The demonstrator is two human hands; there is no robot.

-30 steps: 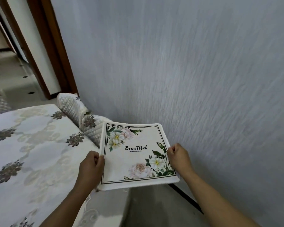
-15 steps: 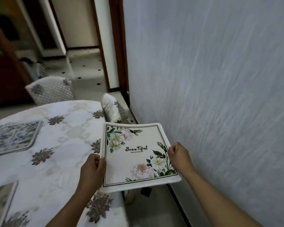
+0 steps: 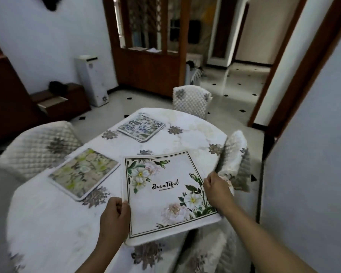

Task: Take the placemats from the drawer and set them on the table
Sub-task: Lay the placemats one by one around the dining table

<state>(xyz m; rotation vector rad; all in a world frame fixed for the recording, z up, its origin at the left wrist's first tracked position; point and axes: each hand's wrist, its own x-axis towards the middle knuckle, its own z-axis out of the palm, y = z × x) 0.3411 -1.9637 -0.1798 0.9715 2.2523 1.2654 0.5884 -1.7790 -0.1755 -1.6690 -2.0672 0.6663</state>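
I hold a white placemat printed with flowers and the word "Beautiful" flat above the near right part of the table. My left hand grips its left edge and my right hand grips its right edge. A green floral placemat lies on the table to the left. At the far side lies a blue floral placemat, which looks like a small stack. The table wears a white cloth with grey flower motifs.
Quilted white chairs stand around the table: one at the left, one at the far end, one at the right. A wall runs close on the right. A dark wooden cabinet stands at the back left.
My view has swung left from the wall to the whole table. Both hands have carried the white placemat over the tabletop, keeping the same grip.
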